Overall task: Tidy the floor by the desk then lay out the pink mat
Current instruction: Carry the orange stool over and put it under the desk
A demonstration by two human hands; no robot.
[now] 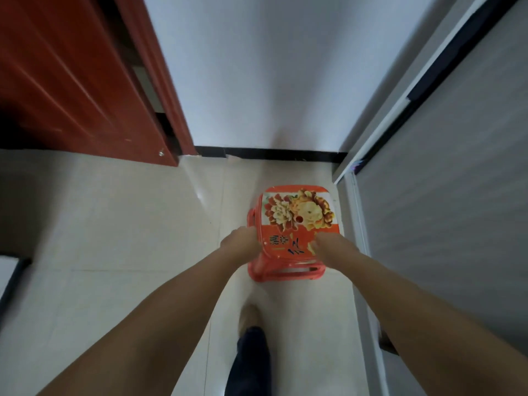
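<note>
A small red plastic stool (297, 221) with a flower print on its seat stands on the pale tiled floor, close to the white wall and the grey panel on the right. My left hand (243, 242) grips the seat's near left edge. On the near right corner of the seat my right hand (328, 244) is closed. Both arms reach forward and down. No pink mat is in view.
A red-brown wooden door (85, 81) stands at the left. A black skirting strip (271, 154) runs along the white wall ahead. A grey sliding panel with a white frame (428, 224) lines the right side. My foot and dark trouser leg (251, 352) are below the stool.
</note>
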